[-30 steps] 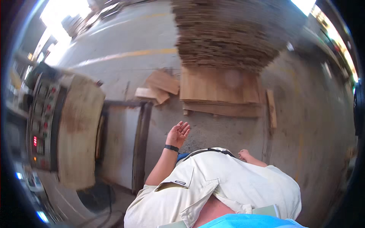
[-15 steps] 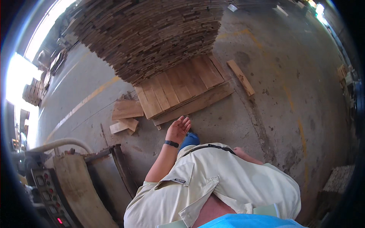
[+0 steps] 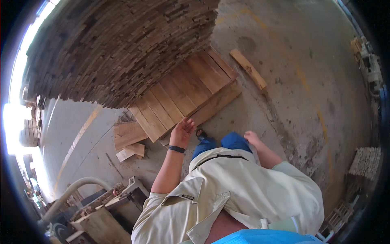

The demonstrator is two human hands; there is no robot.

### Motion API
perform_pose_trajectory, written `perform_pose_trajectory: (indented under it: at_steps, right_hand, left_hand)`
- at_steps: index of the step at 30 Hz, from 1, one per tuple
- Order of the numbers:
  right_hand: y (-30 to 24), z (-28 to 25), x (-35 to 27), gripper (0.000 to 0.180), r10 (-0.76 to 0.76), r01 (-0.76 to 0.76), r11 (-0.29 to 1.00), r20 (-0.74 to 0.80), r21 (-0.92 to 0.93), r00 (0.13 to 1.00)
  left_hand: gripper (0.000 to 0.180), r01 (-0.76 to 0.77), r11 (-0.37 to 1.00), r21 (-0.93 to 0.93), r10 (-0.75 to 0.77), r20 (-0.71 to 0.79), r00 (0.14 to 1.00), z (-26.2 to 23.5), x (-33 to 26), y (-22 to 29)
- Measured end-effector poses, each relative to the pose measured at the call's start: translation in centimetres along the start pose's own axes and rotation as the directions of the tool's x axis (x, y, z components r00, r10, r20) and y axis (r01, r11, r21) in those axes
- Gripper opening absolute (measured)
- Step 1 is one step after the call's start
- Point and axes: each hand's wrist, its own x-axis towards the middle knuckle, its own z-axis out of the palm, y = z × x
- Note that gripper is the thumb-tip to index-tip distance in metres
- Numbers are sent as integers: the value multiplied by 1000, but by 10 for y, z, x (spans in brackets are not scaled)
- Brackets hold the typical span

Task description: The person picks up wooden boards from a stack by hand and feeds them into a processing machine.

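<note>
My left hand (image 3: 183,133), with a dark band on its wrist, hangs near the front edge of a low row of flat wooden boards (image 3: 176,94). Its fingers are apart and hold nothing; whether the fingertips touch the boards I cannot tell. My right hand (image 3: 252,137) hangs beside my right thigh, its fingers loosely curled with nothing seen in them. Behind the boards rises a tall stack of wooden slats (image 3: 122,44). A longer plank (image 3: 219,101) lies along the front of the boards.
Loose board pieces (image 3: 129,134) lie on the floor left of the row. A single plank (image 3: 248,70) lies to its right. At the lower left stands a machine with a curved pipe (image 3: 77,185). More stacked wood (image 3: 365,162) is at the right edge.
The view has turned and moved closer to the stack. My right hand and forearm now show more fully beside my thigh. Both my legs and one foot have come into view.
</note>
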Motion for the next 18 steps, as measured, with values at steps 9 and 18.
perform_pose_trajectory:
  at_steps: [9,18]
  right_hand:
    - [-70,40,147,56,347,-363,928,162,84,924]
    - [-71,80,358,68,377,-478,744,298,467,877]
  left_hand:
    - [38,-68,998,-20,58,-316,947,-88,53,-8]
    - [38,-14,962,-272,-151,-575,804,-161,76,-111]
